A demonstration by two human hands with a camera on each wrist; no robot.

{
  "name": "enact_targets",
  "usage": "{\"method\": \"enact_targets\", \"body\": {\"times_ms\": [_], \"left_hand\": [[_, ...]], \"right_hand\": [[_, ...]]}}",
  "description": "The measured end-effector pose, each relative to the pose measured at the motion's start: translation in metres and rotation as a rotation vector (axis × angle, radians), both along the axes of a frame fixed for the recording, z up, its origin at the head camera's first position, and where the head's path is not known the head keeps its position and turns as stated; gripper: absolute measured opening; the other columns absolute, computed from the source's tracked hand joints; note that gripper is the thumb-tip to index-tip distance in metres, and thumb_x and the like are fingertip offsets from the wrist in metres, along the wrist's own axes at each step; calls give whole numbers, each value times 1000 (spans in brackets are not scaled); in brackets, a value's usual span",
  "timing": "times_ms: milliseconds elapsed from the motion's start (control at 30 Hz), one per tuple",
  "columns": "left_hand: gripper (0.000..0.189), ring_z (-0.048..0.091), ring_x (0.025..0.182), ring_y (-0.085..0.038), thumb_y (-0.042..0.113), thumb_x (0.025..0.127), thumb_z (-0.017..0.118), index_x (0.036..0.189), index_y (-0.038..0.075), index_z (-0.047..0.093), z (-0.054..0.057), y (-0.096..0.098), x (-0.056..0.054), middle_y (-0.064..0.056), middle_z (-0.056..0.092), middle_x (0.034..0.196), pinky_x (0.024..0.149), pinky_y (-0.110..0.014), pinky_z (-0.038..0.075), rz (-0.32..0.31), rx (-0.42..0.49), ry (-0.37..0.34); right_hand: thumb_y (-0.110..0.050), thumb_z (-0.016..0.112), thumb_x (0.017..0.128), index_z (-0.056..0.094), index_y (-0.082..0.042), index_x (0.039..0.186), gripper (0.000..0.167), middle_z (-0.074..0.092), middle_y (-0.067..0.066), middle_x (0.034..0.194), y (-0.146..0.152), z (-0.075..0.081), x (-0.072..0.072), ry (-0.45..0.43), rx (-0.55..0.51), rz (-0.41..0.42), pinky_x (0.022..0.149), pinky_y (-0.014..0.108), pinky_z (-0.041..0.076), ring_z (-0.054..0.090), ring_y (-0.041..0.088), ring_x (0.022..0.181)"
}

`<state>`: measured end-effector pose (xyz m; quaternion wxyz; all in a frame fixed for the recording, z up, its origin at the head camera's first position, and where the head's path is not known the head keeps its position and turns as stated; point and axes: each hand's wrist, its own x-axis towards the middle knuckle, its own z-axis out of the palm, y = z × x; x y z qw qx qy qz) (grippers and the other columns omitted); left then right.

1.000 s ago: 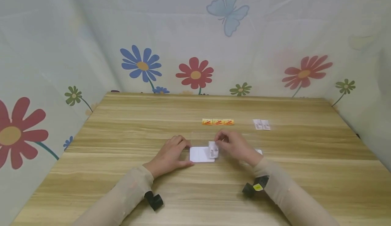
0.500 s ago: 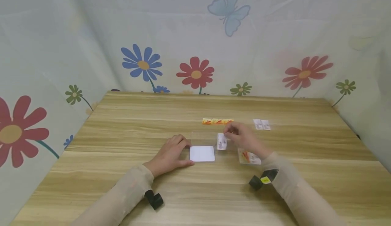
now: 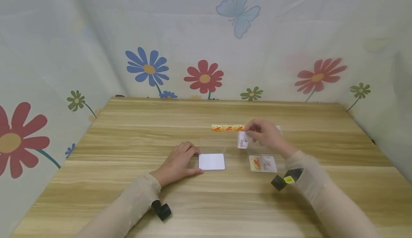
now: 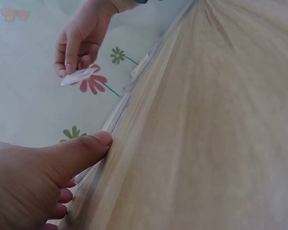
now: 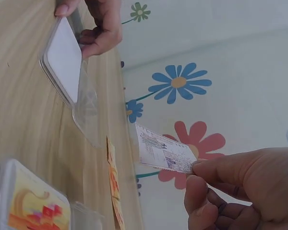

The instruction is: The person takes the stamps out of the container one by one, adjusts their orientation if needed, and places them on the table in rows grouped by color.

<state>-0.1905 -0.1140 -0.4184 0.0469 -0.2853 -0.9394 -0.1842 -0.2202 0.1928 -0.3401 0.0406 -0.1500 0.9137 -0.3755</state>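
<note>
Between thumb and index finger, my right hand (image 3: 265, 134) pinches a pale printed stamp (image 5: 164, 149) with perforated edges, held up above the table. My left hand (image 3: 177, 163) grips the left end of a small clear plastic case (image 3: 211, 161) with a white inside, thumb at its near corner and fingers at the far one. The case's transparent lid (image 5: 89, 112) lies folded back, away from me. To the right, a second clear case (image 3: 262, 163) holds a yellow-red stamp (image 5: 41, 203) beside a pale one.
A row of three yellow-red stamps (image 3: 228, 127) lies farther back on the wooden table (image 3: 161, 123). Partly hidden behind my right hand is another pale stamp (image 3: 279, 128). A flowered cloth (image 3: 180, 27) hangs behind the table.
My right hand has moved right and away from me with the stamp, off the left case, uncovering the second case. My left hand has stayed at the left case.
</note>
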Motion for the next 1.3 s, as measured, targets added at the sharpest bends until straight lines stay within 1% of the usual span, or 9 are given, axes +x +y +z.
{"method": "enact_targets", "body": {"times_ms": [167, 267, 467, 633, 867, 967, 1100, 1167, 1300], "left_hand": [[56, 53, 102, -23, 45, 73, 80, 112, 10, 62, 1, 1, 1, -4, 58, 108, 93, -41, 44, 4, -6, -4], [55, 53, 102, -23, 44, 73, 81, 112, 10, 62, 1, 1, 1, -4, 58, 108, 93, -41, 44, 6, -5, -4], [56, 53, 102, -23, 44, 72, 81, 111, 10, 62, 0, 1, 1, -4, 58, 108, 93, -41, 44, 9, 3, -4], [56, 52, 102, -22, 45, 72, 81, 112, 10, 62, 0, 1, 1, -4, 58, 108, 93, -40, 43, 18, 0, -16], [57, 52, 102, -22, 45, 72, 81, 112, 10, 62, 0, 1, 0, -3, 58, 109, 93, -40, 43, 15, -6, -10], [57, 53, 103, -22, 46, 72, 81, 112, 10, 62, 0, 1, 0, -4, 58, 109, 93, -40, 43, 12, -8, -6], [57, 53, 103, -22, 46, 72, 80, 112, 11, 62, 0, 1, 1, -4, 58, 109, 93, -40, 44, 12, -10, -2], [57, 53, 103, -22, 46, 72, 81, 112, 11, 62, 0, 1, 1, -4, 58, 109, 93, -40, 44, 12, -8, 0], [57, 53, 104, -23, 46, 72, 81, 113, 10, 62, 1, 1, 1, -4, 58, 110, 94, -41, 44, 12, -6, 1]], "right_hand": [[-5, 58, 93, 62, -1, 101, 11, 64, 15, 93, 7, 3, -6, -13, -10, -7, 54, 24, 45, 56, 16, 69], [-6, 57, 93, 61, 0, 101, 11, 63, 18, 95, 11, 5, -9, -26, -8, -10, 52, 23, 44, 56, 19, 69], [-11, 56, 95, 59, -3, 106, 14, 63, 16, 100, 20, 10, -14, -69, 32, -31, 57, 25, 46, 58, 24, 77], [-12, 55, 95, 59, -3, 106, 14, 63, 15, 99, 26, 14, -19, -62, 33, -24, 57, 25, 46, 59, 27, 79], [-8, 54, 96, 59, 0, 107, 15, 63, 19, 98, 41, 14, -25, -57, 25, -18, 56, 23, 46, 58, 26, 77], [-7, 54, 96, 60, 2, 107, 15, 64, 20, 100, 47, 15, -28, -39, 40, -13, 62, 26, 49, 58, 26, 81], [-9, 54, 96, 60, 0, 108, 16, 64, 19, 105, 55, 19, -31, -30, 81, -22, 74, 32, 50, 59, 28, 89], [-9, 54, 96, 60, 0, 108, 17, 64, 19, 105, 59, 22, -33, -34, 93, -26, 74, 34, 51, 60, 29, 89], [-10, 54, 96, 59, 0, 109, 18, 63, 18, 103, 65, 26, -36, -39, 110, -29, 72, 36, 52, 59, 27, 85]]}}
